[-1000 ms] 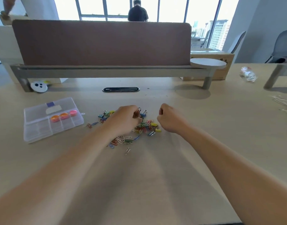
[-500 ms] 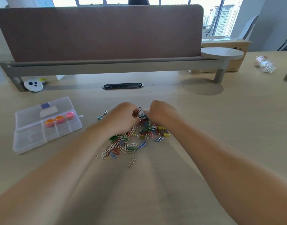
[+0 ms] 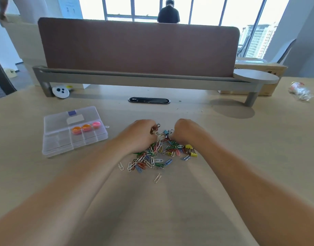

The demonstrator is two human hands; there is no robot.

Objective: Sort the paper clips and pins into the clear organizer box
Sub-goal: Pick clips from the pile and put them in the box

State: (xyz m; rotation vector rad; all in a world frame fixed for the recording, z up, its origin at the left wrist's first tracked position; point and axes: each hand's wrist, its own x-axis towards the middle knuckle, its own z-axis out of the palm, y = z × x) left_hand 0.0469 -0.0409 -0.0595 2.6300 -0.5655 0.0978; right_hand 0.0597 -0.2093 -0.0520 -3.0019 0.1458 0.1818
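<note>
Paper clips [image 3: 158, 153] in many colours, plastic-coated and plain silver, lie in a loose heap on the pale wooden table [image 3: 241, 157], to the right of the clear plastic organizer box [image 3: 63, 144] and well apart from it. One silver paper clip [image 3: 157, 178] lies alone on the near side of the heap, further from the box than the rest. A few small yellow binder clips [image 3: 191, 150] sit at the edge of the heap that faces away from the box.

The box lies flat, with a white label and a small purple one on its far half. Two orange round pieces [image 3: 81, 129] and one pink round piece [image 3: 96, 124] show in a row of its compartments, on the side nearest the heap.

Both hands are to the right of the box, at the far end of the heap. The left hand [image 3: 140, 134], the closer of the two to the box, has its fingers curled and pinches a dark binder clip [image 3: 155, 128] at its fingertips. The right hand [image 3: 186, 130] is curled with its knuckles up and its fingers turned down out of sight; whether it grips anything cannot be told. A blue binder clip [image 3: 165, 133] lies between the two hands.

Beyond the box, a black oval cable port [image 3: 149, 100] is set in the table, and behind that stands a brown fabric desk divider [image 3: 134, 48]. A white round object with black dots [image 3: 60, 91] rests straight behind the box, under the divider's rail.
</note>
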